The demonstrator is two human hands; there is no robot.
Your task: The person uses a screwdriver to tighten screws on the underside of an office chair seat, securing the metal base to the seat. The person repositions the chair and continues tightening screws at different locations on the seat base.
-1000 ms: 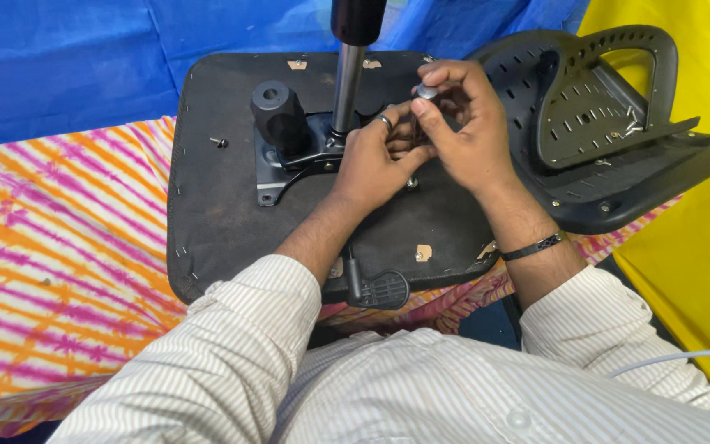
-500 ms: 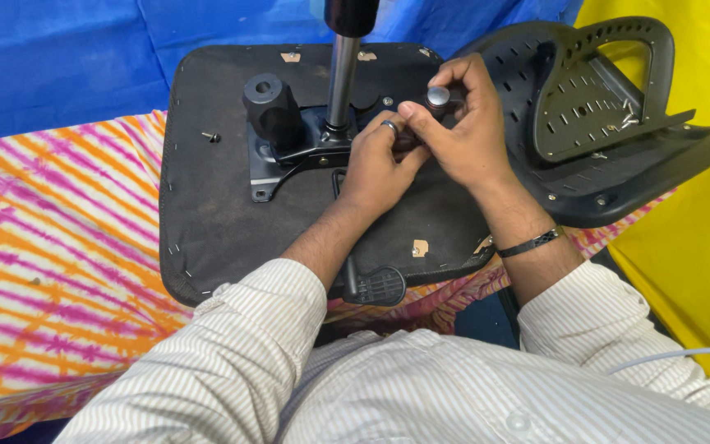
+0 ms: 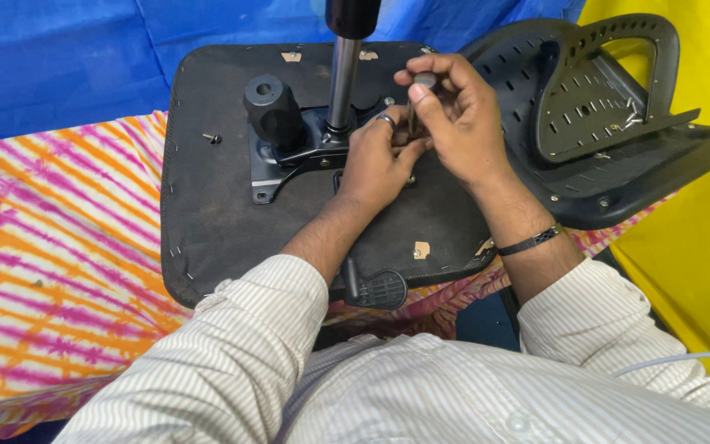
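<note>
An upturned black chair seat lies on the striped cloth, its metal tilt mechanism bolted on with a chrome gas cylinder standing up from it. My right hand pinches a small tool with a round dark knob, its thin shaft pointing down at the mechanism plate. My left hand, with a ring on one finger, rests on the plate beside the cylinder and its fingertips steady the shaft's lower end.
A black perforated plastic chair back leans at the right of the seat. A loose screw lies on the seat's left part. A black lever handle sticks out at the near edge. Blue sheet behind, yellow surface right.
Both hands stay at the mechanism. My right hand has risen slightly with the knobbed tool and its fingers have shifted on the knob.
</note>
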